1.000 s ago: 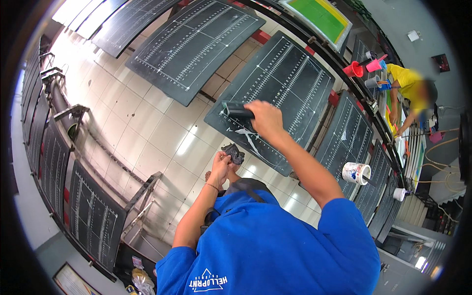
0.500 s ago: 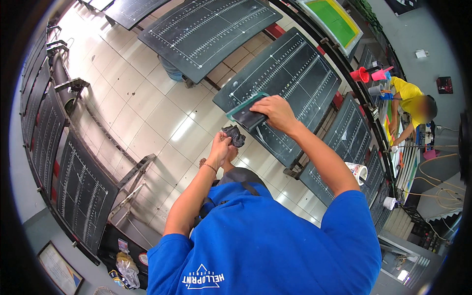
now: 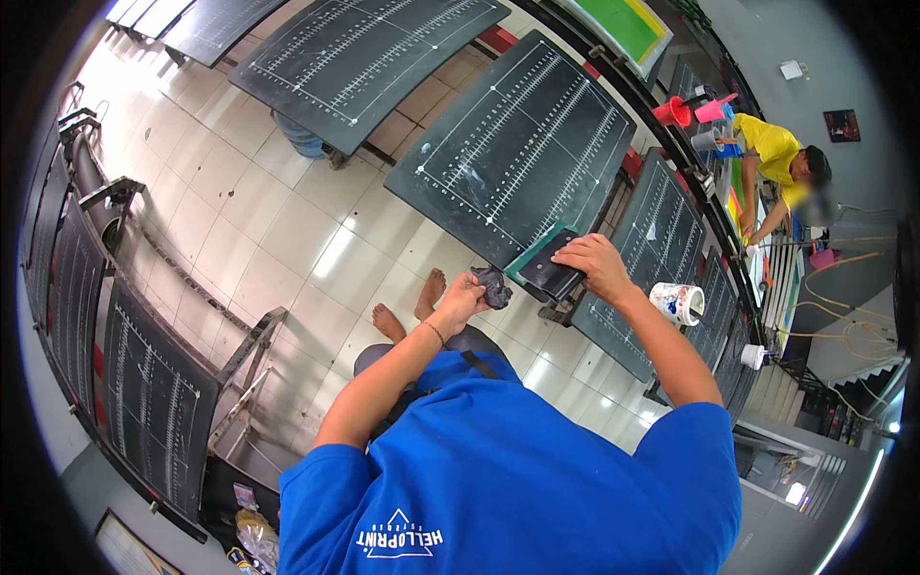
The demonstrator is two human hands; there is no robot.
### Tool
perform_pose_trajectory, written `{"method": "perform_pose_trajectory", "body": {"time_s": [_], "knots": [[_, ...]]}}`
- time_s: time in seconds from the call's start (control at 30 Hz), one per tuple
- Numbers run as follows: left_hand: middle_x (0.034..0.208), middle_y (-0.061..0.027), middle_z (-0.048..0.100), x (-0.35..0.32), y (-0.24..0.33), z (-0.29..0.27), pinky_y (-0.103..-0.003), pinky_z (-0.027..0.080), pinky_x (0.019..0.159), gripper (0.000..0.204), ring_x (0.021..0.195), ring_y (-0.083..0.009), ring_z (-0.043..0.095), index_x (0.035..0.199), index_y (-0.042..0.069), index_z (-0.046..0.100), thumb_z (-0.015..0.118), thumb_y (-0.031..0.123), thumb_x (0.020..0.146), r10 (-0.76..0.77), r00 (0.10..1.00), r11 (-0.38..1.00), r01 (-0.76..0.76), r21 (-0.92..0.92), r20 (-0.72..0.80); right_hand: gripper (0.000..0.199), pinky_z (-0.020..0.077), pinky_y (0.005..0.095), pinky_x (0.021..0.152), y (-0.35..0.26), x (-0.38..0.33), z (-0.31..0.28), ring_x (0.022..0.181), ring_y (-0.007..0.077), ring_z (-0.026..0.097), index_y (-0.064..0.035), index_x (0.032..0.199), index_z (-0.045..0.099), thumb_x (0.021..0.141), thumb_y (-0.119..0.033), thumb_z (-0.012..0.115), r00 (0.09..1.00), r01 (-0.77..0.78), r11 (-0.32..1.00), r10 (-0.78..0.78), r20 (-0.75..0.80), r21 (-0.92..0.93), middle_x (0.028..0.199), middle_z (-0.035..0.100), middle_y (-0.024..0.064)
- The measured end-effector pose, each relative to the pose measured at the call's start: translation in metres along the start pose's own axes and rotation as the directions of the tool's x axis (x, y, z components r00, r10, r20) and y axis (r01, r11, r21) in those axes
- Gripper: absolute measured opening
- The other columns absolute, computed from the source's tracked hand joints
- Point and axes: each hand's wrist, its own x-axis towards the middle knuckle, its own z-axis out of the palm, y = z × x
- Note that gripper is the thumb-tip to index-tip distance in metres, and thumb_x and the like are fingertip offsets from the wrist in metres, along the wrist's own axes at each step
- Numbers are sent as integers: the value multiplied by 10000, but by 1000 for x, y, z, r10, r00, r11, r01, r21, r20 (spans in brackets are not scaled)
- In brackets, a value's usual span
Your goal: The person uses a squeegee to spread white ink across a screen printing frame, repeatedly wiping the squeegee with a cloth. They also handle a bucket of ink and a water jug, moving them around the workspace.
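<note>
My right hand grips a squeegee with a wide black handle and a green blade edge. The squeegee is held tilted over the near corner of a black printing board marked with white ruled lines. I cannot tell whether its blade touches the board. Pinched in the fingers of my left hand is a crumpled black cloth, just left of the squeegee. Pale smears mark the board's surface.
More ruled black boards line both sides, one at the far left and others along the left rail. A paint-stained white bucket stands on the right. Beyond the right rail, a person in yellow bends over a work surface near red and pink containers.
The squeegee in my right hand has come down and right, off the board's middle-left edge toward its near corner. My left hand has moved right with the cloth, closer to the squeegee.
</note>
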Motion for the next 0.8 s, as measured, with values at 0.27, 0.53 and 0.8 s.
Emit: {"method": "perform_pose_trajectory", "body": {"time_s": [0.27, 0.53, 0.8], "knots": [[1082, -95, 572, 18, -32, 9, -423, 574, 864, 132, 983, -232, 646, 1065, 96, 427, 475, 3, 984, -115, 992, 992, 113, 47, 46, 519, 440, 395, 963, 22, -4, -9, 1113, 254, 621, -137, 1041, 732, 591, 116, 675, 974, -178, 978, 191, -124, 109, 1098, 711, 34], [1030, -80, 574, 31, -75, 14, -377, 543, 769, 189, 960, -209, 615, 1138, 92, 444, 483, 7, 974, 50, 997, 998, -52, -24, -54, 524, 449, 367, 974, 19, 68, -7, 1124, 203, 622, -160, 1098, 711, 629, 73, 696, 988, 148, 989, -147, -52, 25, 1133, 701, -16], [1142, -100, 599, 37, -136, 57, -407, 545, 885, 232, 1070, -210, 606, 1207, 47, 466, 479, 20, 977, 264, 938, 902, -323, -286, -227, 456, 483, 364, 916, 44, 81, -6, 1075, 230, 637, -131, 1106, 693, 675, 21, 682, 868, 497, 867, -497, 23, -19, 1123, 695, 23]]}}
